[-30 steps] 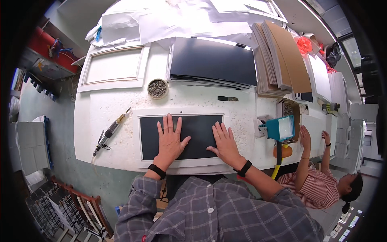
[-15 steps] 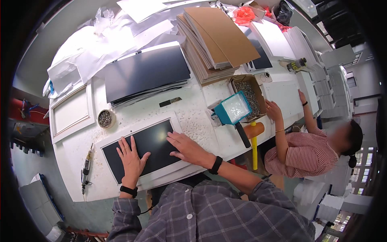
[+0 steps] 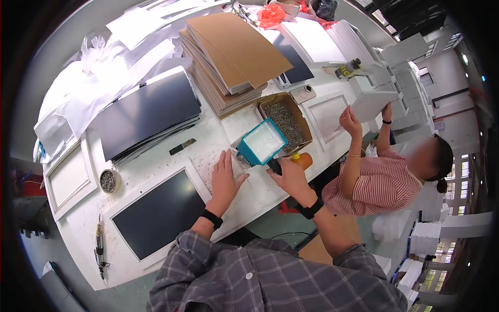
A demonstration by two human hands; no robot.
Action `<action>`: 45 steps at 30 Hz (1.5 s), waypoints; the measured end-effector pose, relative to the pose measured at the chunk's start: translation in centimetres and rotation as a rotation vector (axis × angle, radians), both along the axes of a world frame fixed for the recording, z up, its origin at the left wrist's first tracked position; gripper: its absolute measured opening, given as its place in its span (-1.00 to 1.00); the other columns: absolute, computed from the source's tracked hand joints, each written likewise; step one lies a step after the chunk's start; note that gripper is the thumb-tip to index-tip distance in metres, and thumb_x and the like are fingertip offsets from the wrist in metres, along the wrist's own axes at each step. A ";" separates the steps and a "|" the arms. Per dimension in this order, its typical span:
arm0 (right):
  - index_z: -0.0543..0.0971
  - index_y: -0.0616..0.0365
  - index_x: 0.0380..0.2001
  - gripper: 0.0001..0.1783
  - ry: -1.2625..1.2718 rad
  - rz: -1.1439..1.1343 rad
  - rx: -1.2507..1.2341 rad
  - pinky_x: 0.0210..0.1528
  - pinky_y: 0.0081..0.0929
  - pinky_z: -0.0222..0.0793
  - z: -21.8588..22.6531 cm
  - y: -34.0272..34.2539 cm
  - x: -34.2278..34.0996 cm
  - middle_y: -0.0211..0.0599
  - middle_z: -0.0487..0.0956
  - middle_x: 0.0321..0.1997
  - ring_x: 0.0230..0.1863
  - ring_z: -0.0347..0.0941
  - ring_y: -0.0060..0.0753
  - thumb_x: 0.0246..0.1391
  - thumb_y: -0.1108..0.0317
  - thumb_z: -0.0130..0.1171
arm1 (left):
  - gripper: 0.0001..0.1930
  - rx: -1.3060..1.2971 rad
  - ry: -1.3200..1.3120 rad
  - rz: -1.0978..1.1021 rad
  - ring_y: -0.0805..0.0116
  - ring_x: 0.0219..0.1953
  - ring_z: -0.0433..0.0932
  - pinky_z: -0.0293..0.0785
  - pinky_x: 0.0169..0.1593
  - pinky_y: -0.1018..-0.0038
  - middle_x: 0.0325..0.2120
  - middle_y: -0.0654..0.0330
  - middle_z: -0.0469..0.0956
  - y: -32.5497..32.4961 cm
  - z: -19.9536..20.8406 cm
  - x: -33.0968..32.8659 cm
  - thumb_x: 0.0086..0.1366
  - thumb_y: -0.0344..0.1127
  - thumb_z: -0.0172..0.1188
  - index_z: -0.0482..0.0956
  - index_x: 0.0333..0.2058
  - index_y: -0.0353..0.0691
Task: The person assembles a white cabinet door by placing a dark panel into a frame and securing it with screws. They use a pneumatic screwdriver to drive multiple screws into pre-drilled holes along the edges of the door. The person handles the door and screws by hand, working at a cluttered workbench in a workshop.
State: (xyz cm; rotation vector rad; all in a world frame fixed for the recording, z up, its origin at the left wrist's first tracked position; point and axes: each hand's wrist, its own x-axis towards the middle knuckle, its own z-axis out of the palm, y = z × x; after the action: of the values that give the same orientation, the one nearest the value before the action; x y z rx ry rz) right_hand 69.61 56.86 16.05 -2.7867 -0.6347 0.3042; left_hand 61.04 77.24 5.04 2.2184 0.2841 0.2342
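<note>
My right hand (image 3: 293,179) is wrapped round the black handle of a teal box-like tool (image 3: 262,143) with a shiny whitish face. Fingers stretched out, my left hand (image 3: 224,178) is open just left of that tool, over the table. To its left, a dark panel (image 3: 161,216) sits in a white frame (image 3: 193,174) on the near part of the table. The brown head of a mallet (image 3: 302,160) shows beside my right hand; most of its yellow handle is hidden.
A carton (image 3: 305,127) of small metal pieces stands behind the tool. Brown boards (image 3: 234,47) and dark panels (image 3: 150,112) are stacked at the back. A round tub (image 3: 109,181) and a powered screwdriver (image 3: 99,249) lie left. A co-worker (image 3: 374,182) lifts a white panel (image 3: 371,104) at right.
Both my hands have left the dark panel and moved right. My right hand has taken hold of the teal tool's handle. The co-worker has raised a white panel off the table.
</note>
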 end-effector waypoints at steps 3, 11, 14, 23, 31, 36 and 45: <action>0.58 0.30 -0.24 -0.63 0.049 -0.006 0.044 -0.29 0.07 0.50 -2.0 -0.3 0.5 0.15 0.62 -0.47 -0.37 0.60 0.31 0.16 0.16 0.33 | 0.04 -0.004 -0.017 0.039 -0.20 0.25 0.40 0.40 0.26 0.06 0.35 -0.15 0.33 -1.0 -0.3 1.8 0.07 -0.13 0.56 0.16 0.45 -0.24; 0.55 0.34 -0.28 -0.67 0.102 -0.055 0.239 -0.32 0.04 0.46 -2.3 -0.2 0.6 0.21 0.61 -0.47 -0.34 0.61 0.36 0.17 0.23 0.32 | -0.04 -0.017 -0.051 0.090 -0.07 0.16 0.43 0.36 0.20 0.10 0.31 0.00 0.39 -1.2 -0.9 2.1 0.05 -0.19 0.55 0.25 0.40 -0.22; 0.58 0.34 -0.23 -0.71 0.056 -0.043 0.363 -0.36 -0.12 0.46 0.4 0.2 0.3 0.12 0.61 -0.51 -0.41 0.60 0.29 0.14 0.30 0.33 | -0.03 -0.008 -0.057 0.099 -0.08 0.17 0.42 0.38 0.20 0.09 0.32 -0.03 0.37 -1.1 -1.5 2.0 0.06 -0.19 0.54 0.24 0.40 -0.26; 0.56 0.40 -0.39 -0.76 0.281 0.301 0.252 -0.48 -0.29 0.32 5.6 5.2 -0.1 0.03 0.52 -0.61 -0.63 0.43 -0.21 0.00 0.39 0.33 | -0.42 -0.091 0.188 -0.091 -0.13 0.10 0.53 0.50 0.12 0.07 0.09 -0.11 0.55 1.6 4.0 -7.8 0.30 -0.12 0.38 0.48 0.18 -0.35; 0.56 0.28 -0.42 -0.81 0.202 0.733 0.009 -0.37 -0.07 0.45 3.0 13.5 -0.8 0.11 0.57 -0.48 -0.42 0.55 0.25 -0.02 0.41 0.36 | -0.68 -0.101 -0.046 0.415 0.01 -0.11 0.63 0.55 -0.03 0.21 -0.15 0.01 0.68 9.8 6.3 -25.9 0.33 -0.47 0.29 0.62 0.05 -0.26; 0.58 0.25 -0.37 -0.80 0.193 0.794 -0.088 -0.32 -0.05 0.48 2.1 15.8 -1.0 0.08 0.59 -0.46 -0.37 0.57 0.22 -0.01 0.38 0.37 | -0.51 0.297 0.038 0.847 -0.03 0.21 0.45 0.32 0.29 0.11 0.17 0.01 0.51 14.9 2.9 -34.0 0.31 -0.53 0.25 0.51 0.23 -0.24; 0.59 0.19 -0.33 -0.76 0.182 0.883 -0.191 -0.29 -0.06 0.51 1.4 18.1 -0.5 0.01 0.63 -0.45 -0.37 0.59 0.18 0.02 0.30 0.41 | -0.46 0.414 0.138 1.039 -0.07 0.25 0.35 0.25 0.32 0.08 0.18 -0.04 0.44 18.6 -2.8 -37.7 0.37 -0.40 0.22 0.42 0.32 -0.25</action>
State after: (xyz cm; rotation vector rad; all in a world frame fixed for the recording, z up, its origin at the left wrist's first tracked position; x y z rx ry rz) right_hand 69.06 74.95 17.46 -2.4118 -1.8292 0.7993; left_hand 23.33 95.83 2.21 2.2779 1.5755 0.7416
